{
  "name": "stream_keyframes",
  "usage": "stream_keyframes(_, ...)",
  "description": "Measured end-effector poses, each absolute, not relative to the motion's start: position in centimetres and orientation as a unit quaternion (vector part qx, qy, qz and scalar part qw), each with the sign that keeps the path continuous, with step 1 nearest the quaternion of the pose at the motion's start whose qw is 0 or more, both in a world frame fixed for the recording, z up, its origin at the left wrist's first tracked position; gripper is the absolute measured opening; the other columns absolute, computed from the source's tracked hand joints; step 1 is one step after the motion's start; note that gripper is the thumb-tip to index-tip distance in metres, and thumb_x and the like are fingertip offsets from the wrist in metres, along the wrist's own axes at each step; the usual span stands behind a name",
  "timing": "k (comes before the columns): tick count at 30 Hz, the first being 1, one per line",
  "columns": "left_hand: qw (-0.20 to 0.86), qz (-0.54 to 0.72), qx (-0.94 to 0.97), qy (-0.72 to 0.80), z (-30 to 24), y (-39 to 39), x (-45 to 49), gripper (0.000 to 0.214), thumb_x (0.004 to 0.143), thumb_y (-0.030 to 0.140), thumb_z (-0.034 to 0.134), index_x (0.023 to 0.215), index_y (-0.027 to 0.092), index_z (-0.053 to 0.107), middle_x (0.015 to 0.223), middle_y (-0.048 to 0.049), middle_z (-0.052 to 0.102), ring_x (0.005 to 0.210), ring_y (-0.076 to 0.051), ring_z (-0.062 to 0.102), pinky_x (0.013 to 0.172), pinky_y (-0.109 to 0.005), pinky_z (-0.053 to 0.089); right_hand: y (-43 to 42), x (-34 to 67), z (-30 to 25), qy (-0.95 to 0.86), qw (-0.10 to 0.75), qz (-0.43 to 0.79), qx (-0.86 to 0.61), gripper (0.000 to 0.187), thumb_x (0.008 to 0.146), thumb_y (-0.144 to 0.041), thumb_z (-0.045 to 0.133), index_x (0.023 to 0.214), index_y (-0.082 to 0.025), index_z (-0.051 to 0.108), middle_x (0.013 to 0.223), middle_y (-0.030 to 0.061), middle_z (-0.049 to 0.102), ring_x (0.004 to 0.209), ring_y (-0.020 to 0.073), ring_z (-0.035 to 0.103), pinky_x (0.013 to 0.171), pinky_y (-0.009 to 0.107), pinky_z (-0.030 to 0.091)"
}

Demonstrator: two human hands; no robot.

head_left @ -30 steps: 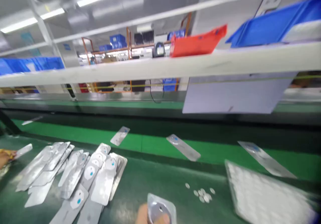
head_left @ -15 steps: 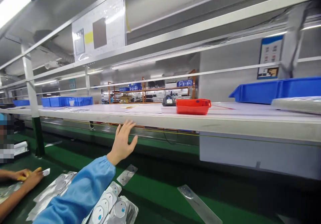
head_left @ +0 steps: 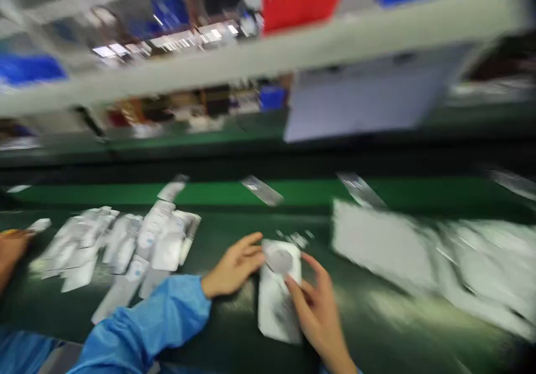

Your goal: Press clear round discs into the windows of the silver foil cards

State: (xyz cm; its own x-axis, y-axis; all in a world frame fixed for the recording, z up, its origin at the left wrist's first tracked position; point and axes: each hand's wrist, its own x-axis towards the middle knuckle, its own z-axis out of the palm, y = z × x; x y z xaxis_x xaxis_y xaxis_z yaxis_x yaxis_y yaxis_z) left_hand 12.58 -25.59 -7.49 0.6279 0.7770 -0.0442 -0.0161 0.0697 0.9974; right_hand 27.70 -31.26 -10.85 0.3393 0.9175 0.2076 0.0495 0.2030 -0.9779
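A flat white package (head_left: 276,321) with a round grey disc near its top lies on the dark green work surface in front of me, blurred by motion. My right hand (head_left: 318,307) grips its right edge, thumb over the front. My left hand (head_left: 234,265), in a blue sleeve, has its fingers drawn together at the package's upper left edge; whether they grip it or only touch it I cannot tell. Several tiny pale pieces (head_left: 297,239) lie just beyond the package. Left of my hands spreads a pile of similar white packages (head_left: 167,245), some with blue dots.
White sheets or bags (head_left: 381,245) lie at the right. Clear strips, one a clear strip (head_left: 262,190), rest on the green belt behind. Above runs a pale shelf (head_left: 188,64) with a red bin (head_left: 301,5) and blue bins. Another person's hand (head_left: 12,251) is at the far left.
My view has tilted down from the shelf to the work surface. My left hand has come down from near the shelf edge to the package. My right hand, holding the package, has come into view.
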Motion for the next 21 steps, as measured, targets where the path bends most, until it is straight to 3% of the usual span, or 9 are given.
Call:
stream_keyframes(3, 0.74, 0.264, 0.54, 0.3, -9.5, -26.1, 13.7, 0.065, 0.091, 0.056, 0.071, 0.139, 0.012, 0.063, 0.11, -0.0145, 0.079, 0.09, -0.023, 0.075, 0.08, -0.031, 0.056, -35.3, 28.4, -13.1, -0.381, 0.61, 0.415, -0.557, 0.053, 0.1, -0.052, 0.063, 0.139, -0.024, 0.042, 0.074, -0.0018, 0.066, 0.05, 0.0145, 0.054, 0.046, 0.025, 0.043)
stream_keyframes(6, 0.751, 0.248, 0.528, 0.309, -10.1, -26.1, 14.0, 0.057, 0.091, 0.056, 0.071, 0.124, 0.01, 0.072, 0.096, -0.0117, 0.08, 0.075, -0.021, 0.073, 0.069, -0.028, 0.055, -35.7, 28.2, -13.8, -0.355, 0.612, 0.453, -0.543, 0.046, 0.1, -0.05, 0.063, 0.133, -0.025, 0.041, 0.069, -0.0042, 0.064, 0.046, 0.012, 0.048, 0.045, 0.023, 0.036)
stream_keyframes(12, 0.741, 0.271, 0.515, 0.334, -10.9, -26.2, 13.4, 0.061, 0.087, 0.06, 0.073, 0.121, 0.01, 0.073, 0.092, -0.0102, 0.081, 0.072, -0.021, 0.073, 0.07, -0.03, 0.057, -35.3, 29.1, -14.3, -0.367, 0.621, 0.323, -0.613, 0.028, 0.101, -0.047, 0.06, 0.11, -0.021, 0.063, 0.083, 0.0037, 0.069, 0.069, 0.0165, 0.061, 0.06, 0.027, 0.049)
stream_keyframes(15, 0.742, 0.258, 0.516, 0.342, -11.3, -26.0, 13.4, 0.062, 0.087, 0.061, 0.073, 0.121, 0.01, 0.073, 0.093, -0.0105, 0.081, 0.072, -0.021, 0.074, 0.067, -0.029, 0.057, -35.8, 30.0, -14.4, -0.351, 0.626, 0.267, -0.644, 0.03, 0.103, -0.047, 0.054, 0.1, -0.02, 0.067, 0.081, 0.0045, 0.068, 0.065, 0.0159, 0.059, 0.06, 0.028, 0.05)
stream_keyframes(21, 0.749, 0.251, 0.505, 0.348, -11.5, -25.9, 13.4, 0.063, 0.087, 0.059, 0.073, 0.125, 0.009, 0.071, 0.093, -0.0111, 0.081, 0.072, -0.022, 0.075, 0.067, -0.03, 0.058, -36.0, 29.6, -14.4, -0.38, 0.589, 0.296, -0.649, 0.032, 0.1, -0.045, 0.058, 0.111, -0.019, 0.072, 0.093, 0.0085, 0.074, 0.074, 0.0187, 0.066, 0.065, 0.03, 0.054)
